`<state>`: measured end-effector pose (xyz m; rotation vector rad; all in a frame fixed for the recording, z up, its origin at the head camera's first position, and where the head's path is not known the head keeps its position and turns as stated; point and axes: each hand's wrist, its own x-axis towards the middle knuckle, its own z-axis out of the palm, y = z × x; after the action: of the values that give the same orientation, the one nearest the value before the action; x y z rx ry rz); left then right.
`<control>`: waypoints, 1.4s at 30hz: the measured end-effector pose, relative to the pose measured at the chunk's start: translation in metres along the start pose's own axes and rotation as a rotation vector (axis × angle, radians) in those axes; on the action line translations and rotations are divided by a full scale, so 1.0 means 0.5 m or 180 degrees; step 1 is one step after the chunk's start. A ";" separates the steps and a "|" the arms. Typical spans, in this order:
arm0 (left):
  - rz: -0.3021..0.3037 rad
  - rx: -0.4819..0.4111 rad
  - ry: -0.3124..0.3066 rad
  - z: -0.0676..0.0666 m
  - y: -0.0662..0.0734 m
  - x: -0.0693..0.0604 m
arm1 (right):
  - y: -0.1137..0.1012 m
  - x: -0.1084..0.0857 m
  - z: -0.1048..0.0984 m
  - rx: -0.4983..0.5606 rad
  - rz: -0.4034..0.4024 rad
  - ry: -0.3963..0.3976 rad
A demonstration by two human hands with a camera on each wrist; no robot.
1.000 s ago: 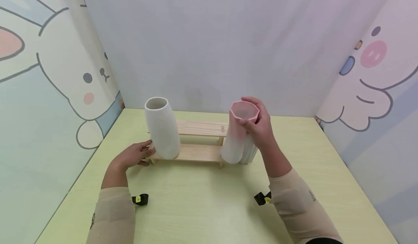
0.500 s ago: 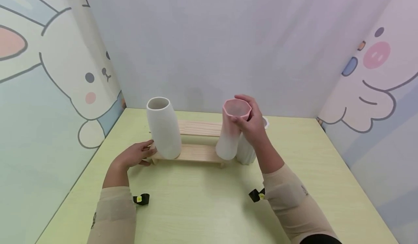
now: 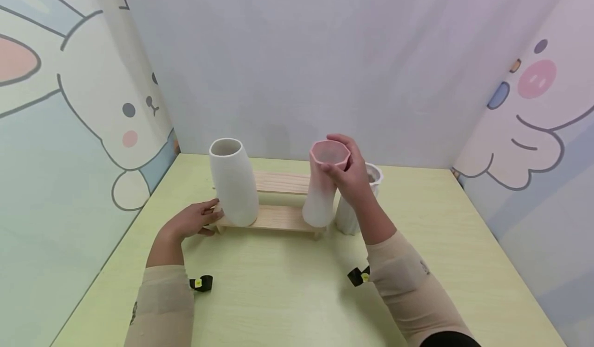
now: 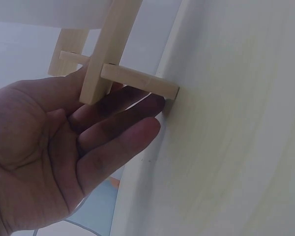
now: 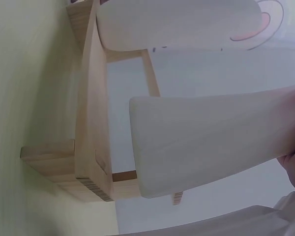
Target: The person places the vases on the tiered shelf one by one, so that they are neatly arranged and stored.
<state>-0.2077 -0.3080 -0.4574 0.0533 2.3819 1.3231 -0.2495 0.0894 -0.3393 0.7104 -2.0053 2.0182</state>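
Note:
My right hand grips a pink-and-white vase by its upper part, thumb in front and fingers behind the rim. In the right wrist view, the base of this vase hangs just above the lower board's right end, with a narrow gap between. A tall white vase stands upright at the left end of the two-tier wooden rack. At that end my left hand holds the board's edge. The left wrist view has the thumb over the board and the other fingers beside a leg.
A ribbed white vase stands on the table right of the rack, partly hidden by my right hand and forearm. Behind the rack rises a pale curtain. Cartoon-printed panels flank the pale yellow-green table.
My right hand has carried the pink-and-white vase leftward, over the rack's right end. More of the ribbed white vase now shows. The left hand has stayed in place.

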 end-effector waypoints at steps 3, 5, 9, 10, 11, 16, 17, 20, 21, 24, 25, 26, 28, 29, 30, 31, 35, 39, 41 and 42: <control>-0.0003 -0.0015 0.0005 0.000 0.000 -0.001 | 0.003 0.002 0.006 0.0004 0.0005 -0.0023; -0.0010 -0.0008 0.0008 0.000 0.001 -0.002 | 0.004 0.004 0.009 -0.0006 0.0008 -0.0038; -0.0021 -0.0002 0.0009 0.000 0.001 -0.002 | 0.005 0.006 0.017 -0.0015 0.0016 -0.0029; -0.0018 0.0001 0.0007 0.000 0.001 -0.002 | 0.006 0.006 0.019 -0.0007 0.0014 -0.0030; -0.0013 -0.0006 0.0005 0.000 0.001 -0.001 | 0.005 0.006 0.021 0.0006 0.0010 -0.0028; 0.0001 -0.0011 -0.0003 -0.001 -0.001 0.002 | 0.009 0.007 0.030 0.0070 -0.0026 -0.0062; 0.0000 -0.0004 -0.0005 -0.001 -0.001 0.002 | 0.010 0.007 0.032 0.0068 -0.0025 -0.0073; -0.0007 -0.0006 -0.0006 -0.001 -0.002 0.002 | 0.014 0.007 0.035 0.0029 0.0013 -0.0109; -0.0009 -0.0005 -0.0004 -0.001 -0.002 0.002 | 0.016 0.007 0.036 0.0012 0.0034 -0.0120; 0.0001 -0.0021 -0.0009 -0.001 -0.001 0.002 | 0.020 0.007 0.039 -0.0040 0.0087 -0.0145; 0.0006 -0.0031 -0.0008 -0.001 -0.001 0.002 | 0.021 0.007 0.040 -0.0035 0.0098 -0.0152; 0.0013 -0.0035 -0.0009 -0.001 -0.001 0.002 | 0.022 0.007 0.042 -0.0022 0.0102 -0.0158; 0.0022 -0.0052 -0.0012 -0.001 -0.002 0.002 | 0.024 0.006 0.046 0.0013 0.0101 -0.0167; 0.0022 -0.0058 -0.0009 -0.001 -0.002 0.002 | 0.024 0.006 0.047 0.0029 0.0092 -0.0170; 0.0026 -0.0061 -0.0011 -0.001 -0.003 0.003 | 0.025 0.006 0.049 0.0044 0.0073 -0.0176; 0.0023 -0.0063 -0.0008 -0.001 -0.004 0.003 | 0.027 0.005 0.051 0.0062 0.0056 -0.0186; 0.0006 -0.0057 0.0001 -0.002 -0.005 0.004 | 0.034 0.005 0.055 0.0061 -0.0010 -0.0205; 0.0009 -0.0044 0.0010 -0.002 -0.006 0.004 | 0.040 0.004 0.056 0.0069 0.0033 -0.0217; 0.0011 -0.0029 0.0012 -0.002 -0.005 0.003 | 0.042 0.003 0.057 0.0086 0.0069 -0.0229; 0.0006 -0.0022 0.0014 -0.002 -0.005 0.002 | 0.044 0.003 0.057 0.0096 0.0074 -0.0240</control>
<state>-0.2086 -0.3098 -0.4592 0.0508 2.3813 1.3336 -0.2556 0.0598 -0.3593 0.7845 -2.0372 2.0684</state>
